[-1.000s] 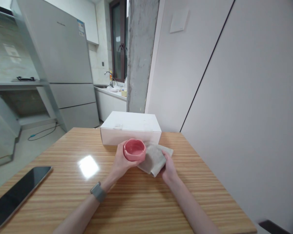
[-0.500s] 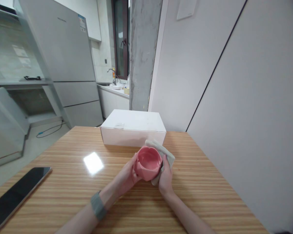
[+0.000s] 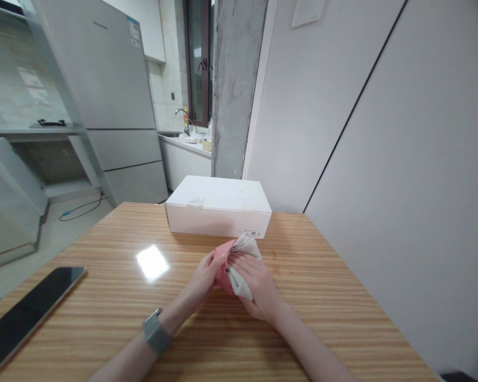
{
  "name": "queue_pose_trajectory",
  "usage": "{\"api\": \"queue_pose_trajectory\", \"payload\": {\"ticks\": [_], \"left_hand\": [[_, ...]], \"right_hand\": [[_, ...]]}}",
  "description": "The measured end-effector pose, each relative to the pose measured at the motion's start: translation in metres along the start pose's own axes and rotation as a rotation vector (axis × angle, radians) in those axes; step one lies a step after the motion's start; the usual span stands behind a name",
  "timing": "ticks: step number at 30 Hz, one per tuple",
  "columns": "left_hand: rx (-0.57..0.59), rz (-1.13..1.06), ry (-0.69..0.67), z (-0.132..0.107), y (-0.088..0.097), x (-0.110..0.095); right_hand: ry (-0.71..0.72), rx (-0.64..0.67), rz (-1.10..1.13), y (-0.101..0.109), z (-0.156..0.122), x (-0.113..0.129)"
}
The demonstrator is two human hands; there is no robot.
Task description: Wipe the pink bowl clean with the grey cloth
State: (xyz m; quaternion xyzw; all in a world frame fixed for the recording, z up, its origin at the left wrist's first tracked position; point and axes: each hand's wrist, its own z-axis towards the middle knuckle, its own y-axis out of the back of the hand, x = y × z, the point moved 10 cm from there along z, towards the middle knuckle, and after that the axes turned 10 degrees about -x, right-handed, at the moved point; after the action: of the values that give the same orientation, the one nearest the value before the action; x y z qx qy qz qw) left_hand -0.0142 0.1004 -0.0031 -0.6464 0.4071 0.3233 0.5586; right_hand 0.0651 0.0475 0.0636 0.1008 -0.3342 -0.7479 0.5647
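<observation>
Left hand (image 3: pixel 205 275): fingers grasping pink bowl (image 3: pixel 223 251) by its side. Bowl tilted, mouth toward right hand (image 3: pixel 261 286), in front of white box (image 3: pixel 219 220); contact with table (image 3: pixel 330 318) cannot be told. Right hand: fingers extended, pressing pale grey cloth (image 3: pixel 241 285) at bowl's mouth. Watch (image 3: pixel 156 332) on left wrist. Phone (image 3: pixel 27 317) flat on table, far left, well apart from both hands.
</observation>
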Motion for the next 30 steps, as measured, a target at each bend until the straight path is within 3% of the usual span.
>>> {"api": "queue_pose_trajectory", "payload": {"ticks": [4,7,15,17,20,24,30], "left_hand": [[-0.114,0.247,-0.180,0.000,0.012,-0.016],[-0.169,0.311,-0.229,0.001,0.019,-0.013],[-0.069,0.099,-0.293,-0.011,-0.002,-0.006],[-0.065,0.004,-0.252,-0.010,-0.001,-0.010],[-0.062,-0.138,-0.063,-0.005,0.004,-0.008],[-0.007,-0.108,0.193,-0.004,0.006,0.000],[0.136,0.148,0.071,-0.002,0.003,-0.005]], "right_hand": [[-0.109,0.015,0.085,-0.004,0.000,-0.007],[-0.210,-0.049,0.151,0.000,0.001,-0.018],[-0.369,-0.271,0.167,0.013,-0.001,-0.034],[-0.288,-0.240,0.110,0.012,-0.001,-0.027],[-0.041,-0.100,0.004,0.001,0.000,-0.002],[0.260,0.009,-0.096,-0.016,-0.003,0.033],[0.273,0.027,-0.068,-0.014,-0.005,0.035]]}}
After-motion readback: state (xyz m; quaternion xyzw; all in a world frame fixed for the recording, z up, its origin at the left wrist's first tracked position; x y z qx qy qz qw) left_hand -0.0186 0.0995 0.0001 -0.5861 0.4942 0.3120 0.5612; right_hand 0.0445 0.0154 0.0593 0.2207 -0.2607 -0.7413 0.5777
